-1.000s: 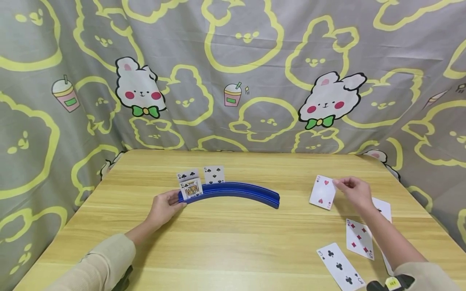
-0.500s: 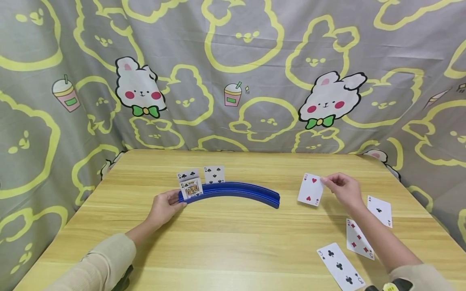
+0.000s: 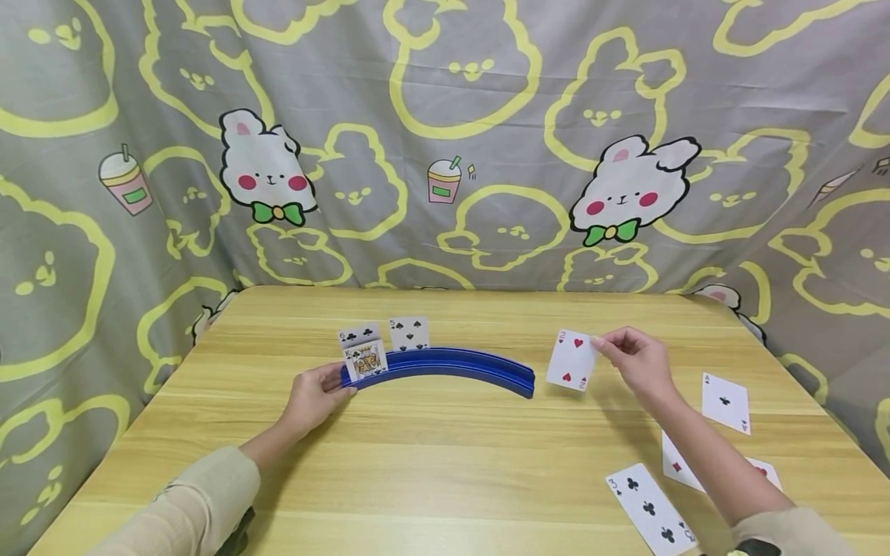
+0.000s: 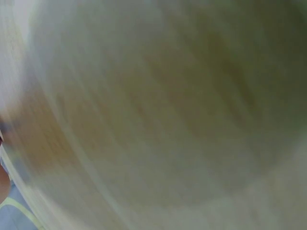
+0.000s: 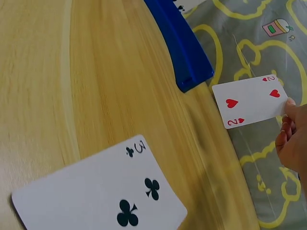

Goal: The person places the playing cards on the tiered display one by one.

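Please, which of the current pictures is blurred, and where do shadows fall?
Left wrist view: heavily blurred, mostly smeared streaks; head view: soft shadow on the table below the right hand; right wrist view: two of hearts and three of clubs readable, soft shadow on the table.

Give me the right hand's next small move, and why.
Probably move the two of hearts left into the blue curved card holder: the right hand pinches the card beside the holder's bare right end, and the left hand grips the other end.
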{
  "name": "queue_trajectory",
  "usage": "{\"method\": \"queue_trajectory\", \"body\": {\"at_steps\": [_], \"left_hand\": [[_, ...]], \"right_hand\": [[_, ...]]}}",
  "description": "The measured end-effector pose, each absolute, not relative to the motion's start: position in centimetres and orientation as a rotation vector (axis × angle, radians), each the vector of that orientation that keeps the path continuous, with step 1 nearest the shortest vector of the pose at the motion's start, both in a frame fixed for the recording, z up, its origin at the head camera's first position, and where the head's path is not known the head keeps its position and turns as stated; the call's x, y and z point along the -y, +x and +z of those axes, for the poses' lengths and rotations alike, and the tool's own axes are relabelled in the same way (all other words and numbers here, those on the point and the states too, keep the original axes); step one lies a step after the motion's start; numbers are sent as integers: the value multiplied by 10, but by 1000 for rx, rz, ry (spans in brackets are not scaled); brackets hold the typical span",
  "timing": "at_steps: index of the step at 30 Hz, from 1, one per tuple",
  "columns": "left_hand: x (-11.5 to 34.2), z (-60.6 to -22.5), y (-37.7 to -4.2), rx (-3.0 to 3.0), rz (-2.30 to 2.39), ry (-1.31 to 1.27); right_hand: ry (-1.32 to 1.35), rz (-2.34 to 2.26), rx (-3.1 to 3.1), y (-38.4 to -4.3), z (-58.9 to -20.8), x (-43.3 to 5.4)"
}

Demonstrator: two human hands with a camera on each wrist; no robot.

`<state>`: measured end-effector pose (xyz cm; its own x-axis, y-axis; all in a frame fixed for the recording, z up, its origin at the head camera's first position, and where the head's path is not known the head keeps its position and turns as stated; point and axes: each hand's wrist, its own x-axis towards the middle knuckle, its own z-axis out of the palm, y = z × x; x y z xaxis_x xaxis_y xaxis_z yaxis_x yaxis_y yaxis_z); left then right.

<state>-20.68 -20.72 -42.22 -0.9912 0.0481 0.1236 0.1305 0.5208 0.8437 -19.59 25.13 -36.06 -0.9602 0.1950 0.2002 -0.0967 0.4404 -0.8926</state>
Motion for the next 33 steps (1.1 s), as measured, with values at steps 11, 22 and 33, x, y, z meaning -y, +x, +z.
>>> {"method": "queue_trajectory", "body": {"at_steps": [11,22,33], "left_hand": [[209,-421,-206,2677,-1485,-136],[210,-423,-206,2669,-1487,-167],[209,-423,-207,2664,-1483,-172]], "right_hand": [[-31,1630,2343,-197,-354,-222],[105,1643,2376,-201,-354,-193],[172,1712,2371,-206,-355,-167]]}}
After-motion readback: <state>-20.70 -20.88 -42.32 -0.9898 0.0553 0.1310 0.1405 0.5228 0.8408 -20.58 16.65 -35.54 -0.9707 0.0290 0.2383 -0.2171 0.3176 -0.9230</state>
